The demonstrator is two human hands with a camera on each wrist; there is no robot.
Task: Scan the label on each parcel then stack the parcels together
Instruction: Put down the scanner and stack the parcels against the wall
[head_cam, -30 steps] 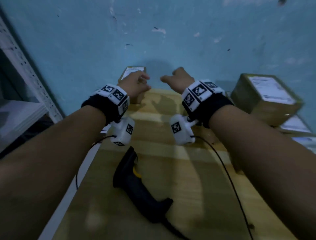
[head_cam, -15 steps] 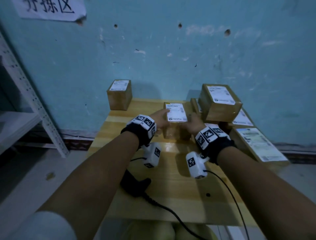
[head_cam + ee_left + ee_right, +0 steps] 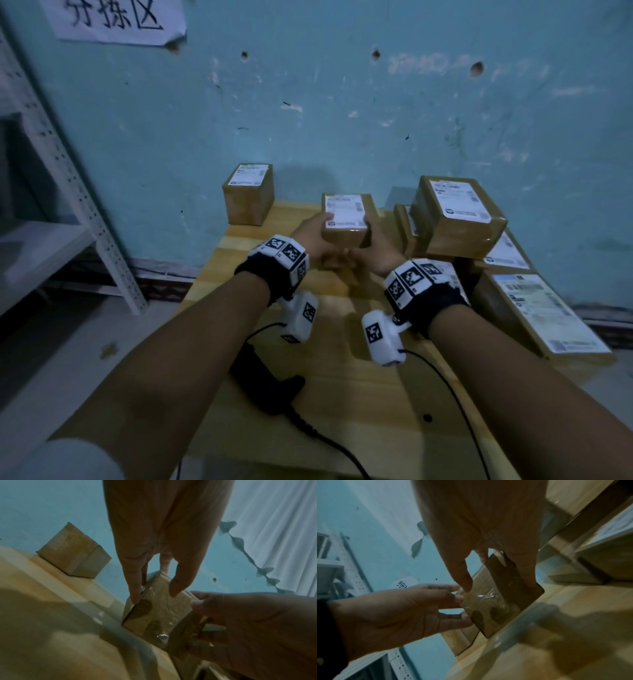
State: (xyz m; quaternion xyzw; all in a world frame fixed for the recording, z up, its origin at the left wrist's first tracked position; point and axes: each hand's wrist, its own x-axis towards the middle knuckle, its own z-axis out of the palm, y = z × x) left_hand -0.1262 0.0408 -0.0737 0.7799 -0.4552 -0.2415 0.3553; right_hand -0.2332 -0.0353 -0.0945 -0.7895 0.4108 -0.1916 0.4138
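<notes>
A small brown parcel [image 3: 346,219] with a white label on top is held above the wooden table [image 3: 342,394], between both hands. My left hand [image 3: 311,233] grips its left side, thumb on the label's edge. My right hand [image 3: 371,246] grips its right side and underside. In the left wrist view, my left hand [image 3: 154,596] pinches the taped parcel [image 3: 159,612]. In the right wrist view, my right hand [image 3: 498,586] clasps the parcel [image 3: 496,604]. A black corded scanner [image 3: 267,387] lies on the table under my left forearm.
Another small labelled parcel [image 3: 248,193] stands at the table's back left corner against the blue wall. A big box [image 3: 455,216] sits on flat labelled parcels [image 3: 541,311] at the right. A metal shelf [image 3: 68,171] stands to the left.
One second ago both hands were empty near the back left parcel. They then took hold of the middle parcel on the table, and now it is raised off the table.
</notes>
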